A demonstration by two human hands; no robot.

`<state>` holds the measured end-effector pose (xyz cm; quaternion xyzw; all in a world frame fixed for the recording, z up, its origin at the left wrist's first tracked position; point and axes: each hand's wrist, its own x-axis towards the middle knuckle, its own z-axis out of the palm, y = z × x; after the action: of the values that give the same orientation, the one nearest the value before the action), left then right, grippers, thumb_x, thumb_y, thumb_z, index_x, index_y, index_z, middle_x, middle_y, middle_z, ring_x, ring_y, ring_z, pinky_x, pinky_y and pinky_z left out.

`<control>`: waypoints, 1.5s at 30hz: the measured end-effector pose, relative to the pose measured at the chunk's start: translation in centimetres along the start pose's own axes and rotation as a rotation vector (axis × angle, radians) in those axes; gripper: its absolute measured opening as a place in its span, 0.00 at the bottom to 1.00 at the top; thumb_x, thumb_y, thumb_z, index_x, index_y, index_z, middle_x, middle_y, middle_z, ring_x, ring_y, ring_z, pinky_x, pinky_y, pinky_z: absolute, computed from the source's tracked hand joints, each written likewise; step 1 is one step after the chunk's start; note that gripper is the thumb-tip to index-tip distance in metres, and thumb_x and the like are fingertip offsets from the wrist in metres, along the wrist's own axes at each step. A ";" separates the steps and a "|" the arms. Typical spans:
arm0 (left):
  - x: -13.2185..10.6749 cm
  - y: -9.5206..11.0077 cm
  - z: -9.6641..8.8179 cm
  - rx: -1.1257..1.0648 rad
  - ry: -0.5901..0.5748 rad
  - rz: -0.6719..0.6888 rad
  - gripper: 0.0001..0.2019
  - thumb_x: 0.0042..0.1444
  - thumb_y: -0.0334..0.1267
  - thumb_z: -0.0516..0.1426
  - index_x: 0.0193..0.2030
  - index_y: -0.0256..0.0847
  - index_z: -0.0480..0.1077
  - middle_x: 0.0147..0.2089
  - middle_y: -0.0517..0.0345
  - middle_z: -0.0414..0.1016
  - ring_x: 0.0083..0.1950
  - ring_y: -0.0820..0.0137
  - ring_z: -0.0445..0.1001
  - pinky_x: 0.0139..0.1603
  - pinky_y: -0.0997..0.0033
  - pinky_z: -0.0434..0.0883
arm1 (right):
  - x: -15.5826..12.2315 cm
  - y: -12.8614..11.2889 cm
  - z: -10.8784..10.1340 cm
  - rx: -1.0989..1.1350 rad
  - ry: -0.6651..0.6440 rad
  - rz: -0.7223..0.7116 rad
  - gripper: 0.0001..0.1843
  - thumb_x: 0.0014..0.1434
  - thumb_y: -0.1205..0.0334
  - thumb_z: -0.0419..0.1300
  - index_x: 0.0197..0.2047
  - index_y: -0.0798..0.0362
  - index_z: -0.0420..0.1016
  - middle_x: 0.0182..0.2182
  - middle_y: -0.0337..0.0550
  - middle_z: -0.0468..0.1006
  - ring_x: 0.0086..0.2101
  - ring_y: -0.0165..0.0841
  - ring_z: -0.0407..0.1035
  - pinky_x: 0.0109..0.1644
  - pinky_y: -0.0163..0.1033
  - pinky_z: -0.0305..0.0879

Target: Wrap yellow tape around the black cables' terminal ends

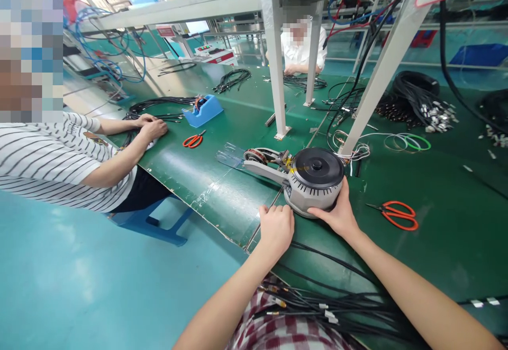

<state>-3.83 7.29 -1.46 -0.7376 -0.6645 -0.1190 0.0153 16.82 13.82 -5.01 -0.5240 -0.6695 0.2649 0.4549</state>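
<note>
A round grey tape dispenser (317,194) with a black disc top stands on the green table. Its long arm reaches left and carries a tape roll (255,155). My right hand (337,212) grips the dispenser's near right side, thumb along the front and fingers round the back. Close by the base, at its front left, my left hand (278,228) is closed in a fist; what it may hold is hidden. A bundle of black cables (329,307) lies across my lap and the table's near edge, below both hands.
Orange-handled scissors (399,215) lie to the right, another orange-handled pair (193,139) to the left. A blue tape dispenser (204,110) stands beside a co-worker's hands (152,127). White metal posts (273,53) rise from the table. Coiled black cables (416,96) lie at the back right.
</note>
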 end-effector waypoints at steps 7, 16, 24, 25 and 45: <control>-0.9 3.9 1.0 -0.036 -0.033 0.079 0.11 0.66 0.32 0.51 0.33 0.39 0.70 0.33 0.52 0.78 0.36 0.60 0.74 0.48 0.55 0.56 | 0.0 0.0 -0.1 0.008 0.002 0.004 0.78 0.38 0.38 0.77 0.77 0.49 0.32 0.73 0.55 0.45 0.70 0.55 0.47 0.73 0.63 0.46; -0.3 0.8 0.1 0.009 -0.003 0.001 0.11 0.68 0.33 0.50 0.35 0.39 0.70 0.34 0.50 0.77 0.39 0.57 0.75 0.50 0.52 0.56 | -0.1 0.2 0.1 0.002 0.010 0.008 0.77 0.38 0.38 0.77 0.77 0.48 0.32 0.74 0.54 0.46 0.70 0.54 0.47 0.73 0.62 0.47; -0.7 2.8 0.7 -0.032 -0.013 0.042 0.10 0.67 0.34 0.51 0.34 0.39 0.70 0.33 0.51 0.78 0.37 0.59 0.74 0.48 0.54 0.56 | 0.0 0.0 0.0 0.011 0.007 -0.017 0.77 0.39 0.38 0.77 0.77 0.50 0.32 0.74 0.55 0.45 0.70 0.54 0.47 0.74 0.62 0.46; -0.5 2.1 0.5 -0.023 -0.005 0.028 0.11 0.68 0.35 0.51 0.35 0.40 0.70 0.34 0.51 0.78 0.38 0.58 0.74 0.48 0.53 0.56 | 0.0 0.0 0.0 0.012 0.008 -0.019 0.77 0.39 0.38 0.77 0.77 0.50 0.33 0.74 0.55 0.45 0.70 0.53 0.47 0.74 0.61 0.46; -0.4 1.5 0.6 0.008 -0.003 -0.028 0.12 0.68 0.33 0.49 0.34 0.40 0.69 0.34 0.51 0.77 0.39 0.58 0.73 0.50 0.53 0.56 | -0.1 0.1 0.1 -0.015 0.003 0.003 0.77 0.39 0.36 0.76 0.77 0.49 0.31 0.74 0.56 0.44 0.70 0.54 0.46 0.73 0.62 0.45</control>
<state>-2.34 6.81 -1.94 -0.7283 -0.6753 -0.1153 0.0153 16.80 13.74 -5.15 -0.5289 -0.6697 0.2599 0.4518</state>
